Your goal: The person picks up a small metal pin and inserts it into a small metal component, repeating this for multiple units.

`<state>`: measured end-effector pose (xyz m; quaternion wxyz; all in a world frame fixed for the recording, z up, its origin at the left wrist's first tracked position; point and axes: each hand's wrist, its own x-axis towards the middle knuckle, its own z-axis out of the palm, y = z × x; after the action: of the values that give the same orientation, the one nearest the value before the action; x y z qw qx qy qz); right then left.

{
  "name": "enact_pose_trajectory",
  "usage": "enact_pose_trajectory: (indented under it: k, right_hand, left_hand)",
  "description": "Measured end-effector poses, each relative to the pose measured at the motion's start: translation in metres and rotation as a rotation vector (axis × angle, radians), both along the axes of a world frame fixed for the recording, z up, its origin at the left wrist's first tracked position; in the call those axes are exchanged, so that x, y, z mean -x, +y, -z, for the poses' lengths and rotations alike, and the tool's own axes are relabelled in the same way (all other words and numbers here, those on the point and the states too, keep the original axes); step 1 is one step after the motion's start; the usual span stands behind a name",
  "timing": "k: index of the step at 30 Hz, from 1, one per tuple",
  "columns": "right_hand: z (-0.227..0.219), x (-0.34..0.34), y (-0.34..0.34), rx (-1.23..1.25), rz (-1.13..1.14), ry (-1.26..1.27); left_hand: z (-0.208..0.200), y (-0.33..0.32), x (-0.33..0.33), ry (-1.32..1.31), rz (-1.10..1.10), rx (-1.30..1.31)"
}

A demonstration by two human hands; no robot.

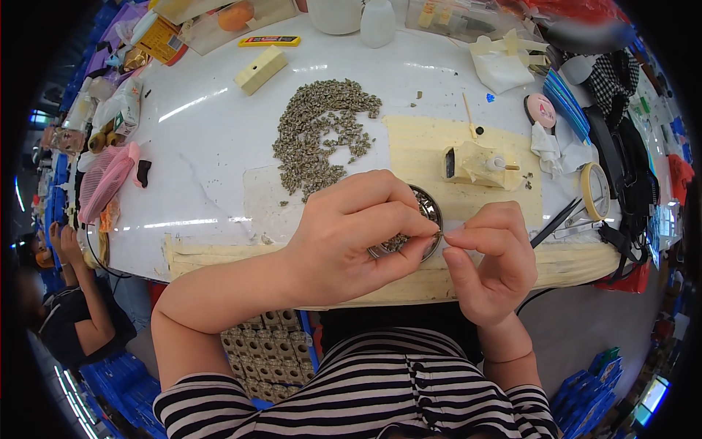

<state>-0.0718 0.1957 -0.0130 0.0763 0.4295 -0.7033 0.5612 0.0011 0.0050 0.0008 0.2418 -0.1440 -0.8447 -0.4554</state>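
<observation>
My left hand and my right hand meet fingertip to fingertip above the near edge of the table. Each pinches with thumb and forefinger. Something tiny sits between the fingertips, too small to make out. Right below them is a round metal dish holding small shiny parts, partly hidden by my left hand. Beyond my left hand spreads a large pile of small metal parts, with a few strays around it. A tape-wrapped block with a pale peg on top stands beyond my right hand.
Yellowish tape covers the table's front edge. To the right lie dark tweezers and a tape roll; a pink mesh pouch is at left. A cream block lies farther back. Another person sits at far left.
</observation>
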Motion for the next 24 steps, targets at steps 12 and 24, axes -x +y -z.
enact_pose_trajectory:
  k: [12,24]
  right_hand:
    - [0.0021,0.0024,-0.0024,-0.05,-0.07,-0.087]
    - [-0.0004,0.0006,-0.0001,0.006,0.007,0.029]
  left_hand:
    - [-0.0013,-0.0021,0.0006,0.065,0.039,0.014]
    - [-0.0017,-0.0014,0.0001,-0.006,-0.013,-0.013]
